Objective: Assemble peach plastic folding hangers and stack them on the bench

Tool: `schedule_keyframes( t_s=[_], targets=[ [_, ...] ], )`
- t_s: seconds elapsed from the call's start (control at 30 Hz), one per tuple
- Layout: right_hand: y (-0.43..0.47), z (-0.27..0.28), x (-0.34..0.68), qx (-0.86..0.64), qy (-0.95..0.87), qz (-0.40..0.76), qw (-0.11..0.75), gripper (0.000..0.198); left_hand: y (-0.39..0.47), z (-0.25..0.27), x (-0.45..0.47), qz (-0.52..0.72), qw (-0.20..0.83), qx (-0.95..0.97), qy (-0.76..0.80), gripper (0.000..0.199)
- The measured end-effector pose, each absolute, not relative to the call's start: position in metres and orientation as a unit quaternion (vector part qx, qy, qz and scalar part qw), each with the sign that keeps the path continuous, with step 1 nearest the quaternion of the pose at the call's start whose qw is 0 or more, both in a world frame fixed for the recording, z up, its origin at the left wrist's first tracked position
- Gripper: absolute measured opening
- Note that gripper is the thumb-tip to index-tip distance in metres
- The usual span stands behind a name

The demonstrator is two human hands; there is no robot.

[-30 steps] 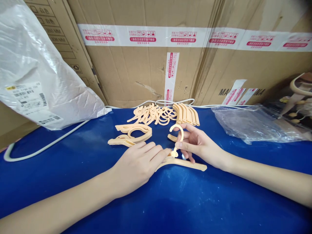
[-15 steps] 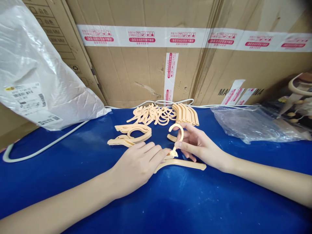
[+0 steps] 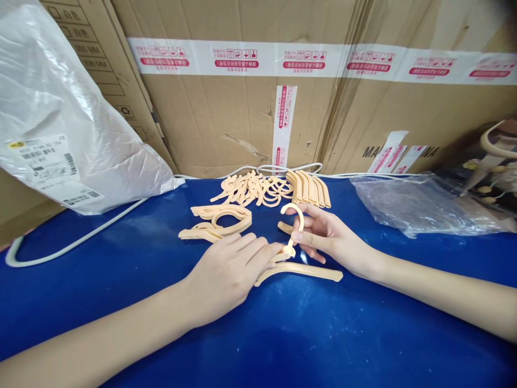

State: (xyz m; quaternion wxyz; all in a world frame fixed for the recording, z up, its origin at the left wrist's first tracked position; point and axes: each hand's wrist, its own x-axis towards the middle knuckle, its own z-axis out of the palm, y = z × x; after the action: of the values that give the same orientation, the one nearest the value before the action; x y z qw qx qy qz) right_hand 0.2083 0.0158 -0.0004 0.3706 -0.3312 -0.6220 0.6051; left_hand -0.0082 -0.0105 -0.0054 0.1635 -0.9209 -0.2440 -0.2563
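Note:
My right hand (image 3: 323,231) pinches a cream plastic hanger hook (image 3: 299,218) between thumb and fingers, its curve upward. The foot of the hook meets the end of a hanger arm (image 3: 281,255), which my left hand (image 3: 234,275) grips from above; most of that arm is hidden under the hand. Just below, a loose curved hanger arm (image 3: 302,269) lies on the blue table. Behind my right fingers another cream piece (image 3: 285,228) shows in part. Left of it lie folded hangers (image 3: 220,223) with hooks.
Farther back are a heap of hanger hooks (image 3: 254,188) and a row of hanger arms (image 3: 309,188). A white plastic parcel (image 3: 81,124) stands left, a clear plastic bag (image 3: 412,207) lies right. Cardboard boxes (image 3: 226,118) wall the back; a white cable (image 3: 100,231) runs along the table (image 3: 307,334).
Almost nothing differs. Both hands keep their hold, and the hook has shifted very slightly against the hanger arm. The whole view has moved a few pixels.

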Motion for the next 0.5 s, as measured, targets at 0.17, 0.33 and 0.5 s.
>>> schedule_keyframes(
  t_s=[0.17, 0.33, 0.5],
  targets=[
    [0.017, -0.0032, 0.2094, -0.326, -0.609, 0.619, 0.373, 0.044, -0.0106, -0.0049, -0.0086, -0.268, 0.169, -0.917, -0.242, 0.022],
    [0.0187, -0.0056, 0.2112, -0.329, -0.586, 0.637, 0.379, 0.048, -0.0102, -0.0043, -0.0085, -0.274, 0.174, -0.916, -0.238, 0.022],
    [0.0192, -0.0042, 0.2122, -0.328, -0.582, 0.642, 0.377, 0.051, -0.0109, -0.0037, -0.0087, -0.284, 0.184, -0.911, -0.237, 0.023]
  ],
)
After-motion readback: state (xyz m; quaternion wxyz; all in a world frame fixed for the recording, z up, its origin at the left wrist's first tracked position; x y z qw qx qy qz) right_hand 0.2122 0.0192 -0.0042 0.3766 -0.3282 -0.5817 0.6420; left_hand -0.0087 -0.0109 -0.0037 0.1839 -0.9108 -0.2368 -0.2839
